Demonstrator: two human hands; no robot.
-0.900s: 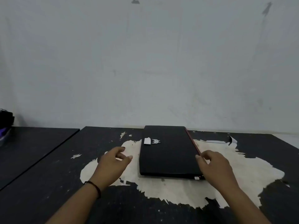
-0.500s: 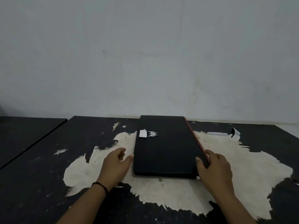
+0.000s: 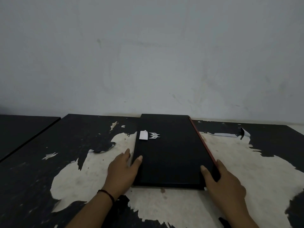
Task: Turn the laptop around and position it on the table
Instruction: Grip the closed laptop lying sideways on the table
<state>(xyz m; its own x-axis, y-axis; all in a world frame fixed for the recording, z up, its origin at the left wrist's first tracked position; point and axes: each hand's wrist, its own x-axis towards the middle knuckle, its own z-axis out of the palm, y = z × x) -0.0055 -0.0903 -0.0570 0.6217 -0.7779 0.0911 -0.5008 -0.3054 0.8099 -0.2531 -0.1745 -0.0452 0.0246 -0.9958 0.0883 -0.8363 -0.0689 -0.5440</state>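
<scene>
A closed black laptop point(image 3: 171, 152) lies flat on a dark table point(image 3: 79, 139) whose black coating has peeled away in a wide pale patch point(image 3: 243, 165), its far edge close against a grey-white wall point(image 3: 151, 55). The lid faces up, bearing a white angular logo point(image 3: 154, 135) and, just beside it, a small white paper label point(image 3: 143, 135); a thin red trim point(image 3: 203, 139) runs down the machine's right side. A person's left hand point(image 3: 122, 172) grips the laptop's near-left edge, thumb pressed on top of the lid and fingers point(image 3: 125, 153) laid along the side against the tabletop; a dark band point(image 3: 107, 194) circles that wrist. The right hand point(image 3: 225, 181) clasps the near-right corner in the same way, thumb on the lid and fingers wrapped round the red-trimmed edge. Both hands are closed on the laptop. A curl of peeled coating point(image 3: 241, 133) stands up near the table's far right. A second dark table point(image 3: 21, 129) sits apart to the left. No container is in view
</scene>
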